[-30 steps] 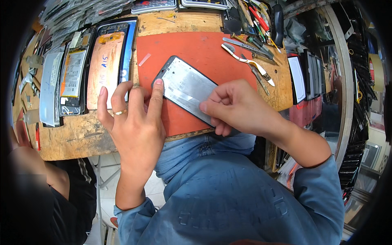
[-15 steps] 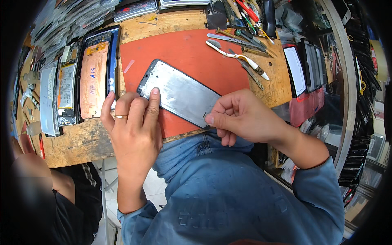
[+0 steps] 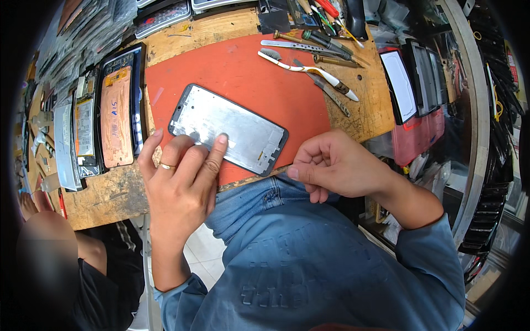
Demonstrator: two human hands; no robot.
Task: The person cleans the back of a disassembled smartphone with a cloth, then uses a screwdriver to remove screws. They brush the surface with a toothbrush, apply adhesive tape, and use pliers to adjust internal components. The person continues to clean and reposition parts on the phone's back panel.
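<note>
A black-edged phone frame (image 3: 229, 127) lies slantwise on the red-orange mat (image 3: 259, 77), its bare silvery metal face up. My left hand (image 3: 185, 171) rests at its lower left with fingers spread, and the index fingertip presses on the metal. A ring circles one finger of that hand. Just off the frame's lower right corner, my right hand (image 3: 334, 168) is closed in a pinch, thumb against curled fingers. Whatever lies in that pinch, if anything, is too small to make out. Small cut-outs and a tiny gold strip show at the frame's right end.
A toothbrush (image 3: 309, 71), metal tweezers (image 3: 298, 46) and screwdrivers (image 3: 331, 47) lie at the mat's far right. Opened phones and a copper-coloured panel (image 3: 117, 116) line the left side. Plastic-wrapped parts (image 3: 88, 38) are stacked far left. Another person's arm (image 3: 91, 251) is at lower left.
My right hand has drawn away from the frame's corner, uncovering it. The left index fingertip now sits nearer the middle of the metal. The whole view has shifted slightly.
</note>
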